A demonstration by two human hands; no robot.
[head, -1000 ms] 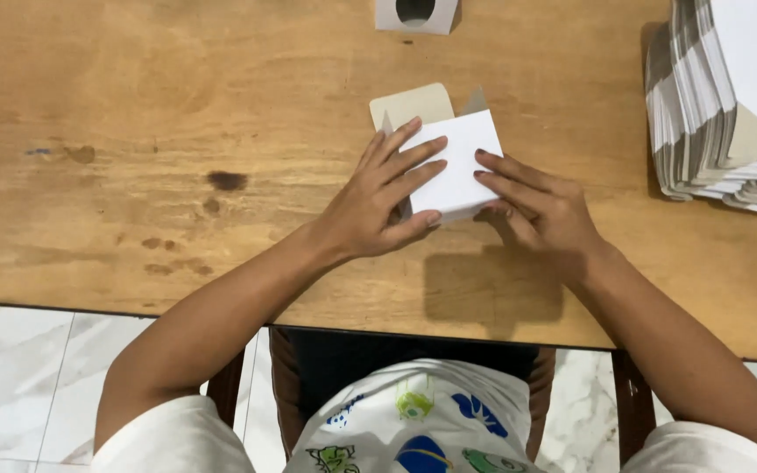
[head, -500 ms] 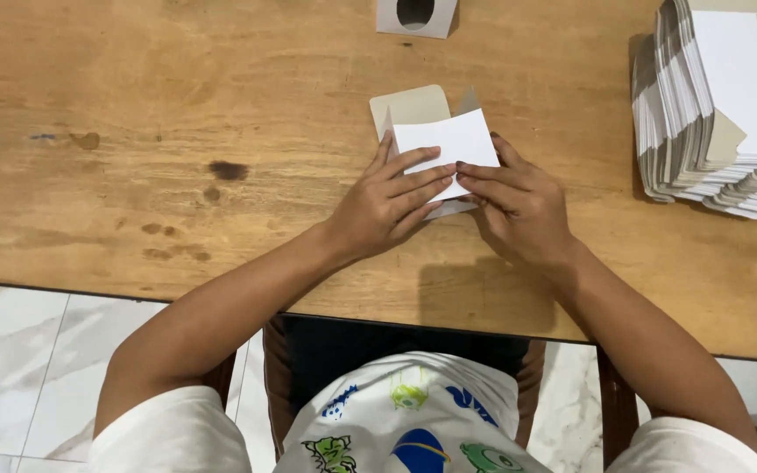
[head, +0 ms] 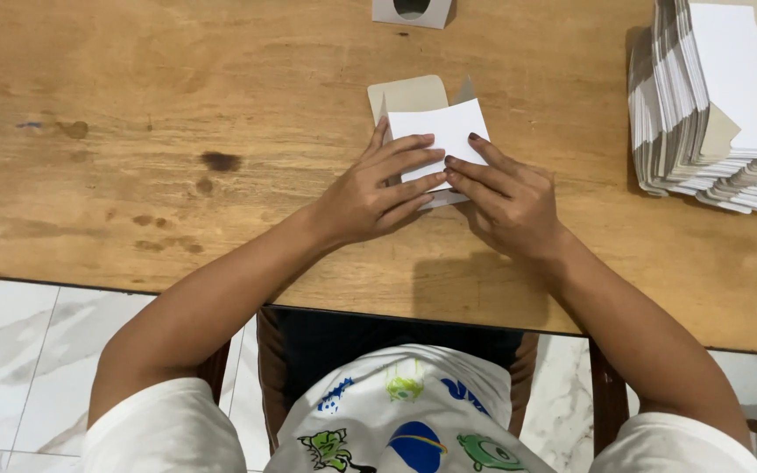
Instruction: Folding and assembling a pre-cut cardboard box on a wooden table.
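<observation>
Worktop (head: 177, 105): wooden, light brown, with dark stains at left; fills the upper part of the view, its near edge running above a white marble floor (head: 10, 368).

Stack (head: 711, 105): flat white box blanks with grey-brown undersides, piled at the worktop's right end, well apart from both hands.

Chair (head: 396, 350): dark seat with brown frame, partly showing under the worktop edge, behind a printed white shirt (head: 396, 429).

Left hand (head: 374, 188): palm down, fingers spread and laid flat across the lower left of the box, pressing it to the worktop; not closed around it.

Right hand (head: 505, 197): palm down, fingers stretched over the lower right of the box, fingertips meeting those of the left hand; pressing, not gripping.

Box (head: 444, 131): small white cardboard piece, lying near the middle of the worktop under both hands, a brown flap (head: 409, 92) sticking out at its far side.

Small box (head: 413, 10): grey-white with a dark round hole, at the far edge, cut off by the frame.
</observation>
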